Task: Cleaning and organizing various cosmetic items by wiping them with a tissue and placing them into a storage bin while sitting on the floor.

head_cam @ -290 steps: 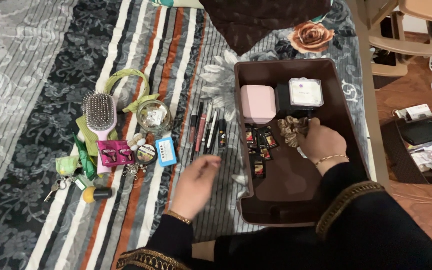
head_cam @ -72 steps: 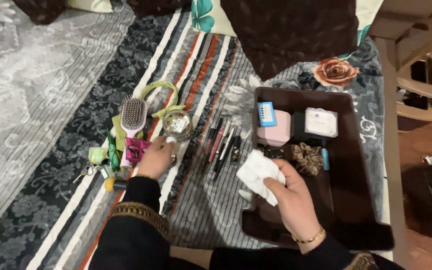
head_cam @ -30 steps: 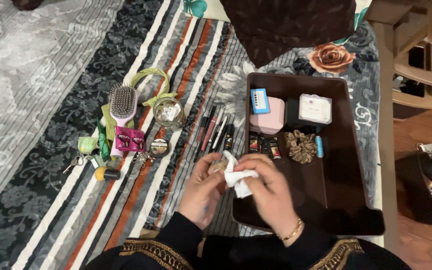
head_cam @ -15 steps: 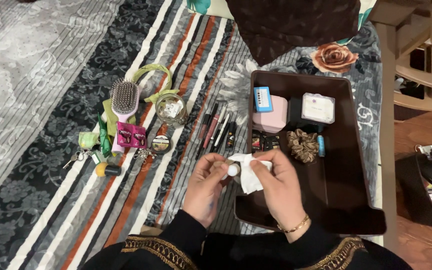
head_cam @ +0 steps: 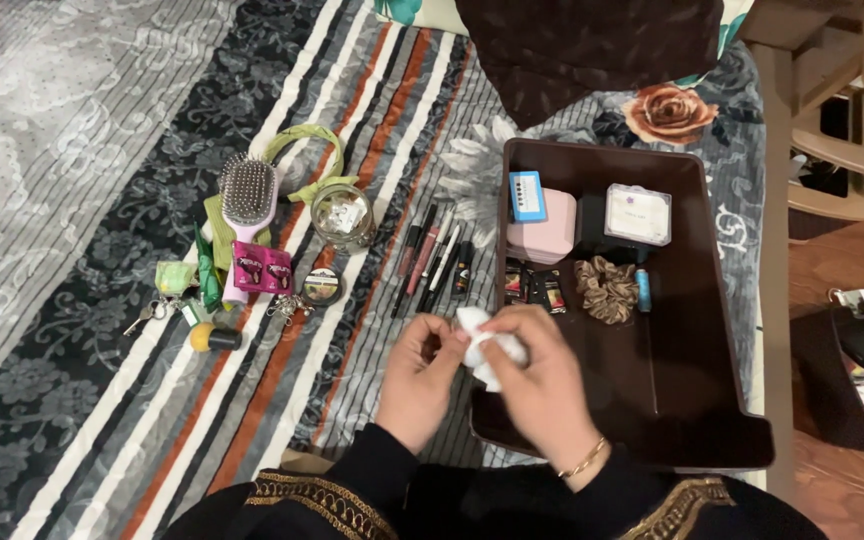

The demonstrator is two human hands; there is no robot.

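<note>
My two hands meet in front of me over the left rim of a dark brown tray (head_cam: pixel 697 410). My right hand (head_cam: pixel 544 385), with a gold bangle at the wrist, is wrapped around a crumpled white tissue (head_cam: pixel 476 338). My left hand (head_cam: pixel 420 378) pinches the tissue's left side with its fingertips. Whatever may be inside the tissue is hidden. In the tray lie a pink box (head_cam: pixel 544 232) with a small blue card (head_cam: pixel 526 195) on it, a white square box (head_cam: pixel 638 213), a brown scrunchie (head_cam: pixel 607 290), a blue tube (head_cam: pixel 643 289) and small dark sachets (head_cam: pixel 536 287).
On the striped bedspread left of the tray lie several cosmetic pencils (head_cam: pixel 432 262), a glass jar (head_cam: pixel 342 217), a hairbrush (head_cam: pixel 249 195), pink sachets (head_cam: pixel 262 270), a round tin (head_cam: pixel 320 287), keys (head_cam: pixel 147 315) and a small yellow-capped bottle (head_cam: pixel 214 338). A wooden chair (head_cam: pixel 842 130) stands at the right.
My left hand came back from the small items near the jar and joined my right hand at the tissue. In the last second both hands stay together, working the tissue.
</note>
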